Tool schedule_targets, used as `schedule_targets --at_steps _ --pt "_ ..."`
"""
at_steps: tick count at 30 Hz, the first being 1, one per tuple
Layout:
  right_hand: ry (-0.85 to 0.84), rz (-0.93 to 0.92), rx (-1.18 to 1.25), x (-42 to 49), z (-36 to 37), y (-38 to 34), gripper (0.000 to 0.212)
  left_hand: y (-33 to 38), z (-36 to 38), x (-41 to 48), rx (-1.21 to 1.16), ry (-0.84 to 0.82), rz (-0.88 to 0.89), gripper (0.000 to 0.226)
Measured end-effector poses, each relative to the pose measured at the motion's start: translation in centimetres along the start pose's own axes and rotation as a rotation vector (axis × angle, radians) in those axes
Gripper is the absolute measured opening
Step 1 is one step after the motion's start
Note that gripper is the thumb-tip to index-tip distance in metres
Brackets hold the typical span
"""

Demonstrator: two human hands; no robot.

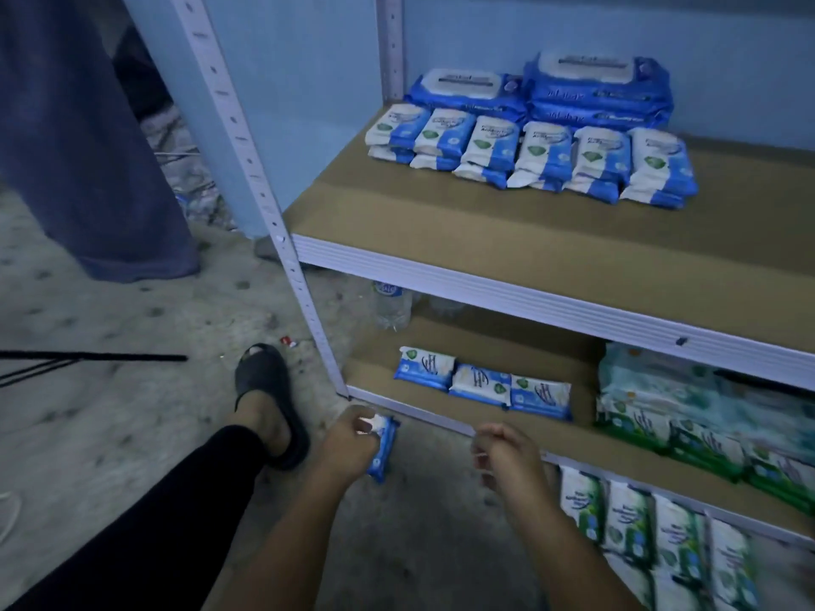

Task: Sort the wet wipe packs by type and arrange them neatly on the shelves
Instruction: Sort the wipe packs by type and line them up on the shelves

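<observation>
Left hand grips a small blue pack, fingers wrapped round its upper end, pack hanging upright just below the front lip of the lower shelf. Right hand is close by on the other side, fingers curled loosely inward; cannot tell if anything is pinched in them.

Lower shelf: a row of three blue packs lying flat, end to end, near the front. To their right, green packs under a larger pale bundle. More green packs stand below that shelf's edge. Upper shelf: stacked blue-and-white packs in a line, large blue packs behind.

Step in hand, as I read it: placing a blue pack with its kind. The held pack looks to match the row of three. Next move likely calls for lifting it over the lip, turning it flat, and laying it touching the row's left end or squarely in front, without nudging the others out of line.
</observation>
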State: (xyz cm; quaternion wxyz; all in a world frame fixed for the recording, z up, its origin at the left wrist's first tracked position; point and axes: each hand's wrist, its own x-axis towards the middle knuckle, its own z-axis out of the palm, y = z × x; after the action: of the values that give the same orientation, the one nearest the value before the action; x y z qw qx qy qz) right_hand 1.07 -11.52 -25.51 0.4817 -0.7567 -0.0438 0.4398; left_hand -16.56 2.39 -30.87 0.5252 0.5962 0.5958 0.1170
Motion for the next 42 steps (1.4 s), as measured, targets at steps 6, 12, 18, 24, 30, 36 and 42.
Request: schedule_targets --at_steps 6,12,18,24,30,36,42 --pt "-0.008 0.379 0.347 7.7 2.5 1.0 0.025 -4.0 1.8 5.3 0.195 -0.034 -0.163 0.049" --pt "0.0 0.526 0.533 15.0 4.0 -0.4 0.047 -7.4 3.9 10.4 0.3 -0.022 -0.243 0.032" --pt "0.115 0.619 0.599 18.5 5.0 -1.0 0.055 -8.1 5.2 12.3 0.309 0.064 -0.221 0.024" --pt "0.195 0.61 0.618 19.8 5.5 0.1 0.047 -8.7 5.6 12.9 0.277 0.056 -0.247 0.025" --pt "0.246 0.599 0.52 20.2 5.7 1.0 0.047 -9.4 5.9 13.2 0.295 0.076 -0.251 0.028" --pt "0.457 0.196 -0.051 18.4 4.3 2.4 0.032 -9.8 6.3 13.2 0.336 0.089 -0.235 0.031" --pt "0.423 -0.561 -0.924 21.3 1.7 0.3 0.022 -9.9 6.8 13.2 0.373 0.108 -0.222 0.033"
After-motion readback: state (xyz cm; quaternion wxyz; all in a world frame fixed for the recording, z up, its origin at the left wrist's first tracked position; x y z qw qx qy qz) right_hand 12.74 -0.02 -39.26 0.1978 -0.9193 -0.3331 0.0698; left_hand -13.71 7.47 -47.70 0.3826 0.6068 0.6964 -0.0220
